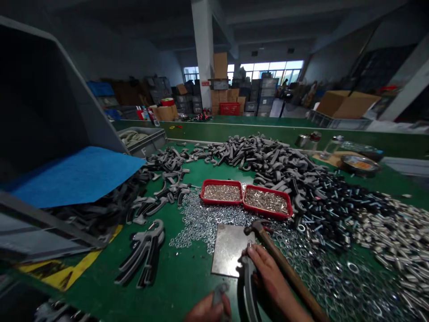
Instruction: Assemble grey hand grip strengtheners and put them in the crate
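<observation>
My right hand (270, 275) grips a grey curved plastic handle (248, 286), its upper end over the metal plate (229, 250). A small shiny metal piece (250, 245) shows at the thumb and fingertips. At the bottom edge my left hand (206, 309) is closed around a small grey plastic part (220, 294), blurred and partly cut off by the frame. Just right of the plate lies a hammer (284, 264) with a wooden handle, its head on the plate's far corner. Several assembled grey and black clamp-like pieces (144, 255) rest on the green table to the left.
Two red trays (222, 202) of small metal pins stand behind the plate amid loose nuts (197, 219). Grey handles (268, 156) are heaped at the back. Black-headed bolts (331, 205), metal sleeves (385, 241) and rings (321, 268) spread rightward. A grey bin (67, 223) stands left.
</observation>
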Available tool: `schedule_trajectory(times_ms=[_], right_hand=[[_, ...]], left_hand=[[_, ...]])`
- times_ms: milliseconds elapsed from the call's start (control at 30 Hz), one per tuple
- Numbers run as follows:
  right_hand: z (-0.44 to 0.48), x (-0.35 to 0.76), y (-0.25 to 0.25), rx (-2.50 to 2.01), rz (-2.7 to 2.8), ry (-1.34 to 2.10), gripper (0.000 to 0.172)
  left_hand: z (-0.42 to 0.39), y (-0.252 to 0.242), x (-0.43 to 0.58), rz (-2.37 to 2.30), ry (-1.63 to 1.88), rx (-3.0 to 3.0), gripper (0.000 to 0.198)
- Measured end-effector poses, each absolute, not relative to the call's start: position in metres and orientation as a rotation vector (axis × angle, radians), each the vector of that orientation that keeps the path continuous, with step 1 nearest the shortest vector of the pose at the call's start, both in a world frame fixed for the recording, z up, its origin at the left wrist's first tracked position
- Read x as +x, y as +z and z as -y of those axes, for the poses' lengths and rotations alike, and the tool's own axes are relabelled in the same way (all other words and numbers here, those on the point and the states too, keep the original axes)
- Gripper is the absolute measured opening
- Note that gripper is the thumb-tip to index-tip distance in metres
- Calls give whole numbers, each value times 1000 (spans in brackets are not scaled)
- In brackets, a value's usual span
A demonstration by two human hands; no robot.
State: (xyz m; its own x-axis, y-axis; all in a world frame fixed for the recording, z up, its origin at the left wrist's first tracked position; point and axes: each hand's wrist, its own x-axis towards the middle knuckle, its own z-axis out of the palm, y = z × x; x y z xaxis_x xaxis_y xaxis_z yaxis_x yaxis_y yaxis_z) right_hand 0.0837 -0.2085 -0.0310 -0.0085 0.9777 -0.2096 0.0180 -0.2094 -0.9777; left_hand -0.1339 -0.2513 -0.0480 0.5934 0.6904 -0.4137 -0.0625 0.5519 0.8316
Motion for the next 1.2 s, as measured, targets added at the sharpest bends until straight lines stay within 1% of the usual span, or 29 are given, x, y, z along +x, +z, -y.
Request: schedule_trajectory(times_ms=[100, 167, 233, 433, 600, 700, 833, 933, 1033, 1133, 1200], right_hand=[[220, 74, -13, -1430, 1362, 1160, 39], [226, 72, -3, -1486, 1510, 1057, 34], [230, 71, 4, -1534, 1625, 983, 30], [238, 71, 12, -1559, 1827, 823, 30], [240, 67, 8, -1464, 1724, 758, 31], [243, 68, 9, -1428, 1653, 802, 31], [248, 75, 13, -1403, 1666, 989, 30], [256, 80, 6, -1400, 1606, 1179, 33], [265, 81, -9, -1424, 1501, 1334, 40], [267, 81, -18, -1464, 1503, 1348, 43], [263, 81, -14, -1460, 1588, 1308, 40]], left_hand=[[231, -14, -123, -976, 722, 817, 55], [216, 7, -116, -1055, 761, 957, 51], [209, 18, -109, -1072, 729, 1077, 51], [219, 12, -93, -1069, 680, 1174, 48], [228, 11, -85, -1147, 715, 1244, 49], [229, 13, -88, -1173, 717, 1338, 49], [225, 16, -103, -1176, 630, 1610, 43], [222, 19, -114, -1139, 431, 1853, 45], [221, 23, -119, -1061, 207, 1972, 48], [221, 28, -118, -988, 206, 2056, 44], [218, 30, -115, -931, 259, 2104, 44]])
